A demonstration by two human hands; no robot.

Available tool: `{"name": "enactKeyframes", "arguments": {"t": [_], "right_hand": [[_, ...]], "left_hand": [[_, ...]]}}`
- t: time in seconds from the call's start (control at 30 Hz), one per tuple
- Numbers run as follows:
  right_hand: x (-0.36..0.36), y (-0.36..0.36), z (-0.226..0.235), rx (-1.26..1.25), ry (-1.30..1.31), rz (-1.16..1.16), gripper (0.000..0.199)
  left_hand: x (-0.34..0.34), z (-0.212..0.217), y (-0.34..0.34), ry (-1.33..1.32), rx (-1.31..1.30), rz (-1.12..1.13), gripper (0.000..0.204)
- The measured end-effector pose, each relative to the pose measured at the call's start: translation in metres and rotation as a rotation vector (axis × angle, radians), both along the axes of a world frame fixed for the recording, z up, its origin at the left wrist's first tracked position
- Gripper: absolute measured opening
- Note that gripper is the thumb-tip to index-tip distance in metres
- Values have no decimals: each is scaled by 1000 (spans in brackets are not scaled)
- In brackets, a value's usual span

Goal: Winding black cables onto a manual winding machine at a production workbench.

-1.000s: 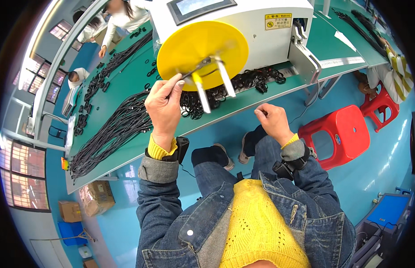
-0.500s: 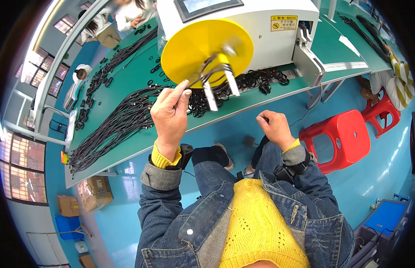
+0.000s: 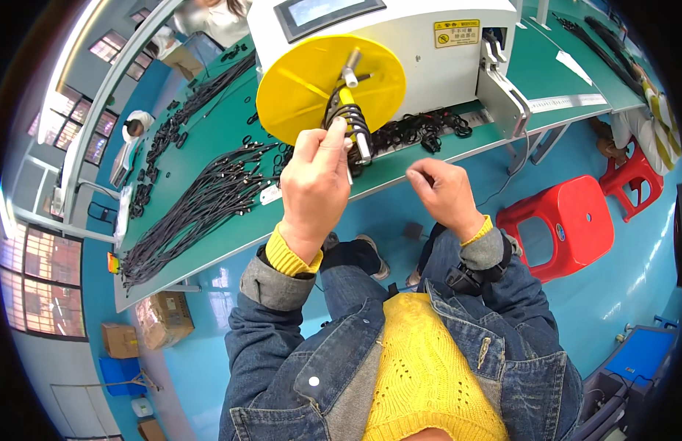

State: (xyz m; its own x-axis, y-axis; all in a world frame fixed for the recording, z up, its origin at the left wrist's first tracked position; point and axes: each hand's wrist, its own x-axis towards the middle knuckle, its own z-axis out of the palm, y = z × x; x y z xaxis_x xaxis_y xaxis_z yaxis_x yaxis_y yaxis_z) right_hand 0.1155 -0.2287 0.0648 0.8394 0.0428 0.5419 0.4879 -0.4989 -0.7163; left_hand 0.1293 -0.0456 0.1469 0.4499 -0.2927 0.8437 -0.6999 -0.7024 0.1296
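Note:
A yellow disc (image 3: 297, 88) stands on the front of a white winding machine (image 3: 429, 66), with posts sticking out toward me. Round the lower posts a black cable (image 3: 350, 117) is wound in several loops. At those loops my left hand (image 3: 315, 173) is closed, thumb and forefinger pinching the cable beside the post; its fingers cover part of the coil. My right hand (image 3: 447, 192) hovers in front of the bench's edge with its fingers curled in. Nothing shows in it, and it touches nothing.
On the green bench (image 3: 201, 246) a long bundle of black cables (image 3: 201, 209) lies at left. Coiled cables (image 3: 429, 132) lie under the machine, near a metal bracket (image 3: 504, 103). A red stool (image 3: 568, 228) stands at right; cardboard boxes (image 3: 164, 320) sit on the floor at left.
The blurred, turning disc now looks sharp, its posts in a new position. My left hand has moved right and up against the coil. My right hand has risen slightly toward the bench.

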Motion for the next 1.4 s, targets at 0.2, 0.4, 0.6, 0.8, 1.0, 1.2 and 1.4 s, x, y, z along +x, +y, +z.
{"name": "enactKeyframes", "arguments": {"t": [0.2,0.4,0.6,0.8,1.0,1.2,1.4], "right_hand": [[13,15,31,120,-138,61,20],[39,17,39,104,-117,-26,49],[52,15,35,185,-64,218,80],[55,18,36,177,-33,290,79],[35,40,29,209,-161,171,64],[34,57,32,103,-359,-40,47],[30,56,39,163,-192,-26,34]], "left_hand": [[-10,13,-11,48,202,136,26],[-12,15,-12,171,307,317,39],[4,6,1,453,184,96,52],[6,1,4,412,149,31,50],[4,7,-1,482,175,36,40],[0,18,-4,330,317,115,25],[2,29,-6,455,408,72,18]]}}
